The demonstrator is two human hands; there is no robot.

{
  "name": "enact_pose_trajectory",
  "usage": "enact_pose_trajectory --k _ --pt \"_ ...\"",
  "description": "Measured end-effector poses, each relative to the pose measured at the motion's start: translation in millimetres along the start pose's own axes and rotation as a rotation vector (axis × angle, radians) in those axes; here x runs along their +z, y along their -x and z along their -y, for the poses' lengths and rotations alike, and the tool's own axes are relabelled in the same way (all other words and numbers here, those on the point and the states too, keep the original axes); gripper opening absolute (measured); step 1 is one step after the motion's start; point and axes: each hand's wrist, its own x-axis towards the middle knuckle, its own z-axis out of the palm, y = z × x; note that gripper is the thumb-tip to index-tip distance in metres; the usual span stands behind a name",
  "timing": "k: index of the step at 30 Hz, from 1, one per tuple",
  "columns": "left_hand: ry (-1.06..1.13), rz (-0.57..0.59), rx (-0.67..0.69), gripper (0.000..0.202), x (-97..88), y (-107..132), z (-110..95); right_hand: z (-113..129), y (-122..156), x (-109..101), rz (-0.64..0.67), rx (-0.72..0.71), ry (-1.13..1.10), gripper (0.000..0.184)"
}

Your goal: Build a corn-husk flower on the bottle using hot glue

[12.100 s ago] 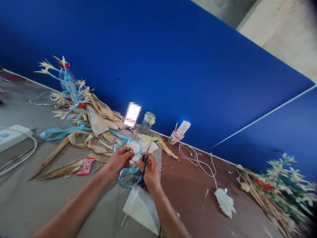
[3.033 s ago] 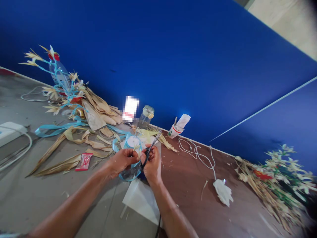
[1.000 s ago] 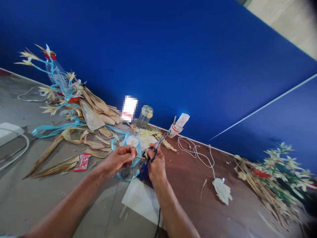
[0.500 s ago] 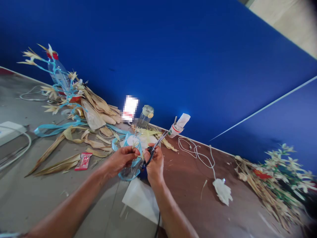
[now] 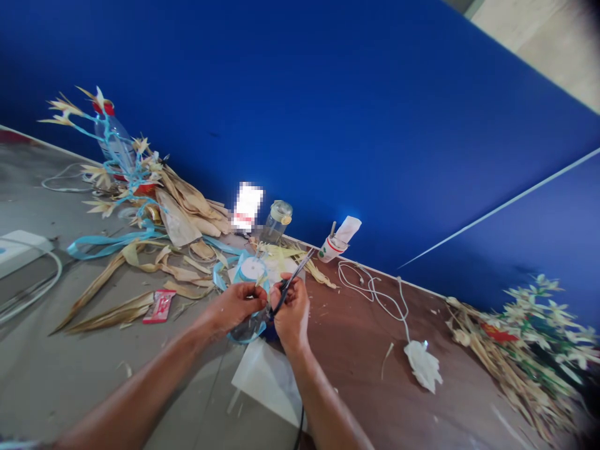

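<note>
My right hand [image 5: 291, 312] is closed round the black handles of a pair of scissors [image 5: 291, 280], whose blades point up and to the right. Just left of it, my left hand [image 5: 235, 304] pinches a small dried leaf piece [image 5: 259, 280] close to the scissors. A loop of light blue ribbon [image 5: 246, 331] hangs under both hands. A spool of the same ribbon [image 5: 251, 269] lies on the table right behind my fingers.
Dried husk strips [image 5: 140, 265] and a bottle with husk flowers [image 5: 112, 140] lie at left. A glass jar [image 5: 276, 222], paper cup [image 5: 330, 249], white cable [image 5: 375, 294], white sheet [image 5: 269, 381], red packet [image 5: 158, 306] and flower bundle [image 5: 525, 337] surround me. A blue partition [image 5: 328, 125] stands behind.
My hands have drawn together and sunk slightly toward the table. The scissors stay in my right hand, with their blades tilted a little more upright than a second ago.
</note>
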Motion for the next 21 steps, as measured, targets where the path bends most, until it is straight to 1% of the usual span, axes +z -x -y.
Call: enact_pose_trajectory --k 8,13,17,21 --pt "-0.08 -0.021 0.051 0.02 1.6 2.3 -3.7 1.2 1.2 -0.4 0.029 0.024 -0.005 0.033" --pt "-0.004 -0.086 0.085 0.023 -0.4 0.2 -0.8 6.5 5.0 -1.8 0.067 0.002 -0.015 0.032" --pt "0.041 -0.13 0.101 0.025 -1.1 -1.1 0.5 5.5 6.7 0.9 0.117 0.027 -0.013 0.035" --pt "0.019 -0.148 0.104 0.023 1.5 1.0 -3.1 1.8 6.4 3.6 0.098 0.024 -0.005 0.034"
